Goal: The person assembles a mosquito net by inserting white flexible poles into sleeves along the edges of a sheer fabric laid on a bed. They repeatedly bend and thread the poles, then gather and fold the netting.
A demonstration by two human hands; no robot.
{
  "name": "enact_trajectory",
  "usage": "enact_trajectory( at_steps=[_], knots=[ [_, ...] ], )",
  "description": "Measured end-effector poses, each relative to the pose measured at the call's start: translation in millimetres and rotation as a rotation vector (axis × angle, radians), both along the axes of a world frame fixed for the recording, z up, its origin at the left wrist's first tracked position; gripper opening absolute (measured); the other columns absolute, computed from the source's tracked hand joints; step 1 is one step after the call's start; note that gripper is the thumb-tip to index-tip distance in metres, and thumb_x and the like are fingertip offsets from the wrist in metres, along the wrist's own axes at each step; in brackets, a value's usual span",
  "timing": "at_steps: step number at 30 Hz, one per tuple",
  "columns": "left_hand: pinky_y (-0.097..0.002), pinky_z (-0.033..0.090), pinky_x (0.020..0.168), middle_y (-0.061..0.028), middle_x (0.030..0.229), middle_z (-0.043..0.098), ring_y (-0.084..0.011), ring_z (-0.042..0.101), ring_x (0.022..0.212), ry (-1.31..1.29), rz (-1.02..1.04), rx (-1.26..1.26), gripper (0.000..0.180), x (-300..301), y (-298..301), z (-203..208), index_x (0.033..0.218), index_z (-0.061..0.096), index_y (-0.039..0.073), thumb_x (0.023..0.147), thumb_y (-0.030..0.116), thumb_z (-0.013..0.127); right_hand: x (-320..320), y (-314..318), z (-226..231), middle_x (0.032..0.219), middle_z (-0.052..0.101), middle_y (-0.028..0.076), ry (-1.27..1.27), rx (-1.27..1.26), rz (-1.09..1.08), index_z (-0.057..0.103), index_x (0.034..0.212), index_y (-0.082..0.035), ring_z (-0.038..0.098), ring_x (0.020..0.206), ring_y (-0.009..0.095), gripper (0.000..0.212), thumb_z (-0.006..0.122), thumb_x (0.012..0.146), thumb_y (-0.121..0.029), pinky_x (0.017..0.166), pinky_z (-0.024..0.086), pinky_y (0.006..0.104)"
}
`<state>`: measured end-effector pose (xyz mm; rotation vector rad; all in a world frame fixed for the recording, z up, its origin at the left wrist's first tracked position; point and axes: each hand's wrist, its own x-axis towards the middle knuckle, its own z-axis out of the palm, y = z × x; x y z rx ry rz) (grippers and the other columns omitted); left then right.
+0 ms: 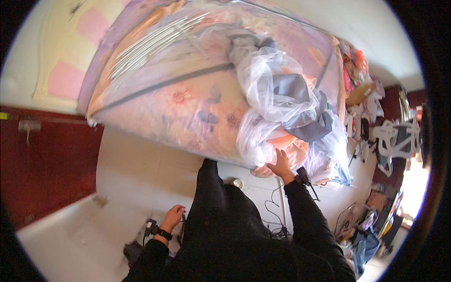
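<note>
A heap of sheer white netting (263, 89) with grey cloth (293, 91) and orange cloth (291, 149) lies over the right part of a flower-patterned bed (183, 101). At the bed's near edge my right hand (281, 168) touches the orange cloth and netting, its thumb and fingers apart. A small black device sits on that wrist. My left hand (174, 218) hangs low beside my left leg, away from the bed, with loosely bent fingers and nothing seen in them. Its wrist carries a black band and another device. Several thin white rods (150, 44) lie on the bed's far left.
Dark red panelling (51, 162) stands at the left. A small round white object (238, 183) and a thin cable (272, 207) are on the pale floor near my legs. To the right are a white-framed chair (397, 138) and bags (364, 244).
</note>
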<state>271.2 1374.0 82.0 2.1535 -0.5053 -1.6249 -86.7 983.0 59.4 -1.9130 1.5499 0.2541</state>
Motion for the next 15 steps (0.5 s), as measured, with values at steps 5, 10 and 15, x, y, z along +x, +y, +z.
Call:
enact_trajectory(
  at_steps=[5, 10, 15],
  knots=[
    [-0.0305, 0.049, 0.08, -0.0111, 0.097, 0.064, -0.0191, 0.064, 0.09, 0.102, 0.036, -0.097, 0.023, 48, -97, -21, 0.104, 0.056, -0.002, 0.093, 0.017, 0.05, 62, -68, -48, 0.143, 0.003, 0.038, -0.01, -0.242, -0.48, 0.005, 0.146, -0.007, 0.002, 0.136, 0.048, 0.13, 0.083, 0.05, -0.048, 0.11, 0.011, 0.0537],
    [-0.0294, 0.049, 0.08, -0.0106, 0.098, 0.064, -0.018, 0.064, 0.089, 0.116, 0.016, -0.049, 0.021, 86, -143, -14, 0.103, 0.056, -0.003, 0.093, 0.014, 0.049, 111, -145, -114, 0.145, 0.012, 0.03, 0.197, -0.407, -0.452, 0.019, 0.144, -0.011, 0.002, 0.136, 0.046, 0.124, 0.083, 0.046, -0.052, 0.108, 0.012, 0.0572],
    [-0.0318, 0.048, 0.084, -0.0106, 0.097, 0.064, -0.0194, 0.062, 0.092, 0.075, -0.109, 0.119, 0.025, 107, -162, -15, 0.106, 0.055, -0.003, 0.095, 0.018, 0.048, 96, -177, -163, 0.126, 0.047, 0.021, 0.08, -0.156, -0.411, 0.05, 0.124, -0.01, 0.042, 0.118, 0.041, 0.07, 0.075, 0.065, -0.038, 0.098, 0.037, 0.0474]
  ],
)
